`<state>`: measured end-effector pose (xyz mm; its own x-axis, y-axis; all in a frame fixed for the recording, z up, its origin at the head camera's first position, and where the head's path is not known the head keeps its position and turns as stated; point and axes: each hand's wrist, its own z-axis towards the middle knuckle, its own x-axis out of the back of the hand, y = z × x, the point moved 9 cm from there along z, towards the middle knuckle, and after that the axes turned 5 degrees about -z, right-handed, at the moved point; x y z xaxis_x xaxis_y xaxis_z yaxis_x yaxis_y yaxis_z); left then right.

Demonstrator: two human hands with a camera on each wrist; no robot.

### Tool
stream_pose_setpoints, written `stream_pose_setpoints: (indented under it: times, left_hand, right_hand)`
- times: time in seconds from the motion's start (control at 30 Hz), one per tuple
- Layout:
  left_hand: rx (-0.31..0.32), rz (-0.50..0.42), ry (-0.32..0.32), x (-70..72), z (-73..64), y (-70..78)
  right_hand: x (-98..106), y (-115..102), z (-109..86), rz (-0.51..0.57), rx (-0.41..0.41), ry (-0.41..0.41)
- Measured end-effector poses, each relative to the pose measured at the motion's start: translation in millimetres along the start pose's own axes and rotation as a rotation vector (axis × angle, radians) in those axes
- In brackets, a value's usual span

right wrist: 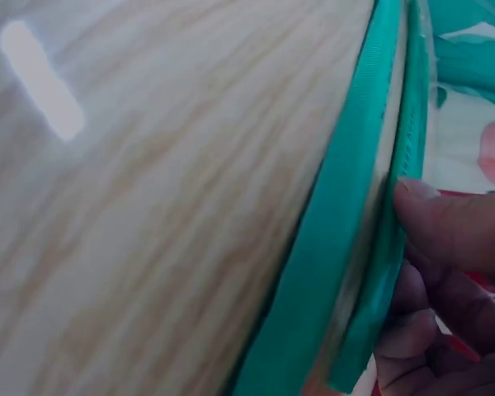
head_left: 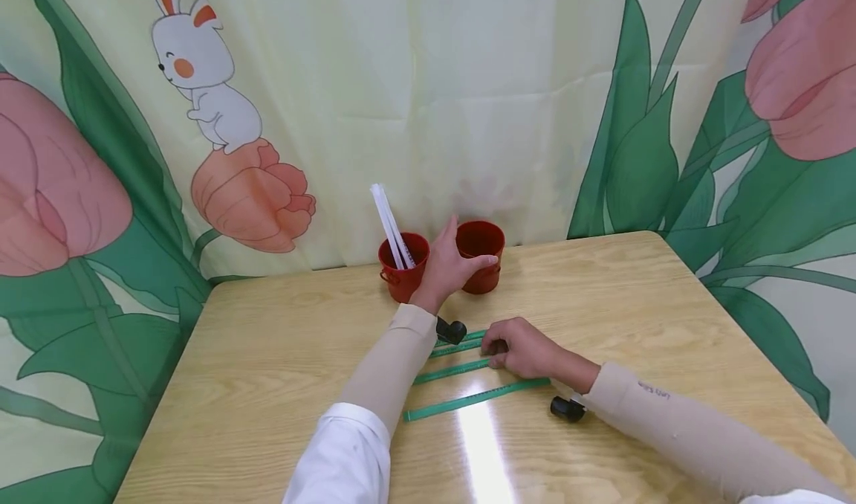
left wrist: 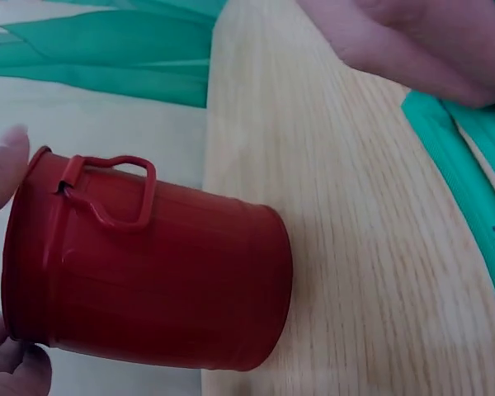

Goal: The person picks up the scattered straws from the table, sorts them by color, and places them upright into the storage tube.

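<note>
My left hand (head_left: 448, 267) reaches to the back of the table and holds a small red metal bucket (left wrist: 165, 272) near its rim. The thumb (left wrist: 4, 169) lies at one side of the rim, the fingers at the other. A wire-like side handle shows on the bucket's wall. My right hand (head_left: 524, 349) pinches one of several flat green printed strips (right wrist: 404, 157) between thumb and fingers. Another green strip (right wrist: 330, 239) runs beside it. In the head view the front green strip (head_left: 478, 398) lies flat on the table, the others roughly parallel behind it.
A second red bucket (head_left: 401, 287), with white sticks (head_left: 389, 221) leaning in it, stands left of the held one. Behind the wooden table (head_left: 267, 355) hangs a curtain (head_left: 374, 80) printed with tulips and a rabbit. Black wrist cameras sit at both wrists.
</note>
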<state>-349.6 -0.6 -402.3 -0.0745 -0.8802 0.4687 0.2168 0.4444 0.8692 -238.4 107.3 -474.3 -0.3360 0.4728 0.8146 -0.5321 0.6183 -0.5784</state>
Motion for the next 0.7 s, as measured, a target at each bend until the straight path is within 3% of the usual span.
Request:
stream_pose_setpoints:
  times: [0.23, 0.4, 0.57, 0.7]
  left_hand:
    - [0.022, 0.047, -0.035, -2.2, 4.7, 0.2]
    - [0.018, 0.073, -0.039, -2.1, 8.2, 1.3]
    - [0.028, 0.074, -0.032, -1.9, 7.7, -0.6]
    - [0.032, 0.055, -0.032, -2.6, 6.4, -0.5]
  right_hand:
    - [-7.8, -6.5, 2.0, -0.044, 0.049, -0.089]
    - [-13.3, -12.9, -0.2, -0.213, 0.099, -0.155]
    - [-14.5, -19.4, -7.4, -0.431, 0.211, -0.16]
    - [-11.2, -18.4, -15.4, -0.475, 0.263, -0.128]
